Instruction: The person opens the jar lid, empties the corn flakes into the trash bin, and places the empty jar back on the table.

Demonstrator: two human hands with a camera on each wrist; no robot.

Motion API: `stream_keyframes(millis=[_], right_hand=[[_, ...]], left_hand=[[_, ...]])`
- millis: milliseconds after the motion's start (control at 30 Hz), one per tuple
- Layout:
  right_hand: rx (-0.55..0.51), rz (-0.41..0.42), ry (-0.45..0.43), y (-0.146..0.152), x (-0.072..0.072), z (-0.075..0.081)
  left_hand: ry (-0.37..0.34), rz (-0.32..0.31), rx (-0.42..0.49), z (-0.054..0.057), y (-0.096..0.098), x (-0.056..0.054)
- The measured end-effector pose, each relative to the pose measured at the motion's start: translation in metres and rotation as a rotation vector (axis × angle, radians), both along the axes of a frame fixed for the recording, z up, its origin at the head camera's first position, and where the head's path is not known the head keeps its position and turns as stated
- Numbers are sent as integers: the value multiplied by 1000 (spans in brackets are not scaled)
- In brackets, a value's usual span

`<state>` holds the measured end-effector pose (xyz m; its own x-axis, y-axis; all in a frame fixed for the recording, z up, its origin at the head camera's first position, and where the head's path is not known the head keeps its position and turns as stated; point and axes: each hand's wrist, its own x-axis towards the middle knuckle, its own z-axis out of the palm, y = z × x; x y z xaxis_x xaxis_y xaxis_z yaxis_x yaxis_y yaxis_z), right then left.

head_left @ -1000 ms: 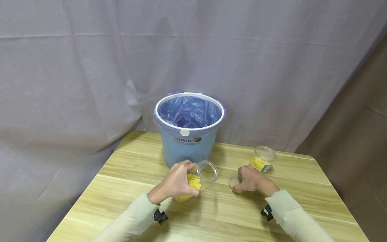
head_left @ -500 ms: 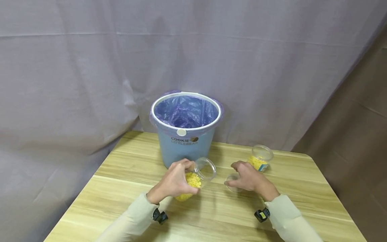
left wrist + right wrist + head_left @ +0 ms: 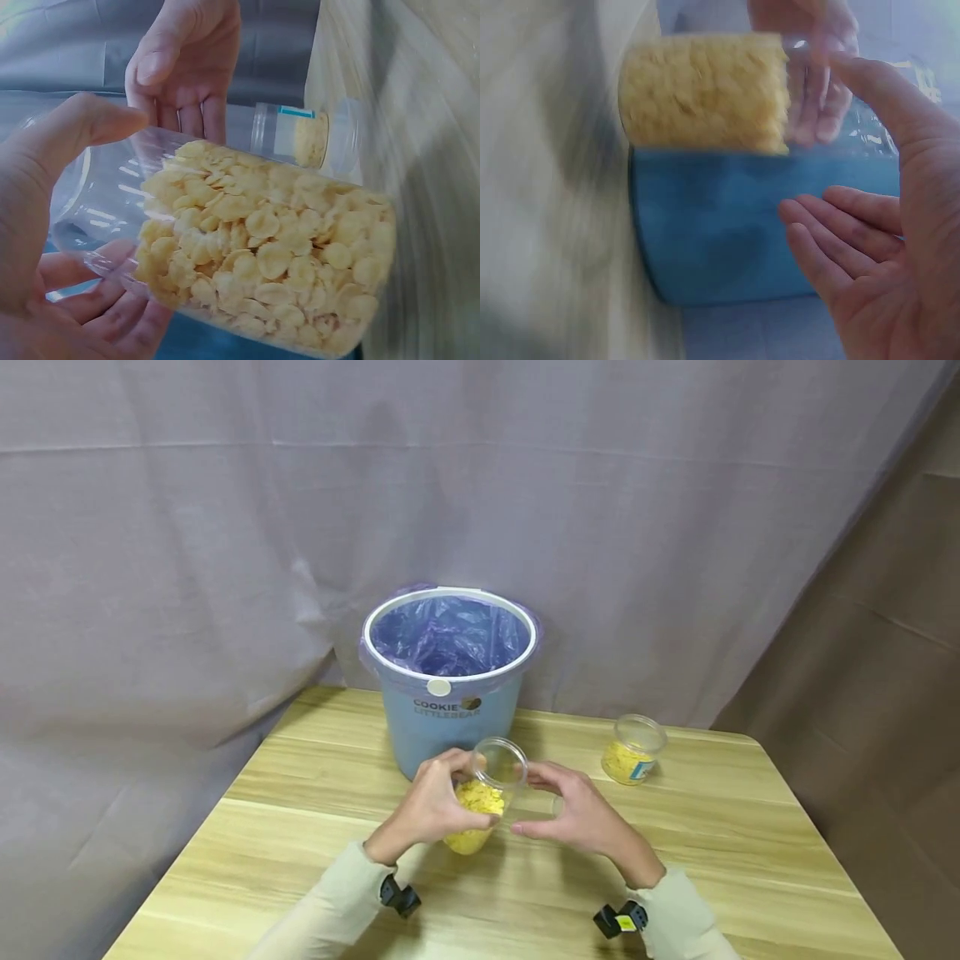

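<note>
My left hand (image 3: pixel 429 810) grips a clear plastic jar (image 3: pixel 262 240), thumb on one side and fingers on the other. Yellow flakes fill its lower part, and its open mouth leans to the right in the head view. Just right of the jar, my right hand (image 3: pixel 581 814) is spread with thumb and fingers apart and nothing between them. Its fingertips are close to the jar's upper wall. A clear round lid (image 3: pixel 557 807) lies on the table, mostly hidden behind the right hand.
A light blue bucket (image 3: pixel 450 743) with a white rim and purple bag liner stands behind the hands. At the back right of the wooden table (image 3: pixel 735 860) is a second clear jar (image 3: pixel 628 762) with yellow flakes. Grey curtains (image 3: pixel 600 527) hang behind.
My right hand has moved left from the lid on the table to beside the jar. The jar in my left hand has risen a little and stands more upright.
</note>
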<state>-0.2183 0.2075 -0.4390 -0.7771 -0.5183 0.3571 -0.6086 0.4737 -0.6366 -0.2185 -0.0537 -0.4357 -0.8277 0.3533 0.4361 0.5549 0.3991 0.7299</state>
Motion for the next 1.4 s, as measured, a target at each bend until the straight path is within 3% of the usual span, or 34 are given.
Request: stream_keyframes(millis=[333, 600, 800, 967, 1100, 1233, 1400], right_hand=[[-108, -4, 34, -17, 1, -21], [-134, -36, 74, -22, 4, -21], [-160, -65, 77, -25, 4, -26], [-158, -88, 96, -23, 5, -30], [-143, -90, 113, -21, 5, -29], [-151, -119, 113, -20, 6, -26], [-182, -148, 125, -18, 8, -22]], left_hand=[[-32, -29, 108, -5, 7, 1], [-89, -72, 168, -6, 15, 4], [-118, -106, 136, -8, 12, 6], [-73, -115, 7, -9, 3, 10], [-82, -69, -106, -4, -19, 21], [-134, 34, -196, 2, -49, 30], [-136, 150, -274, 15, -91, 29]])
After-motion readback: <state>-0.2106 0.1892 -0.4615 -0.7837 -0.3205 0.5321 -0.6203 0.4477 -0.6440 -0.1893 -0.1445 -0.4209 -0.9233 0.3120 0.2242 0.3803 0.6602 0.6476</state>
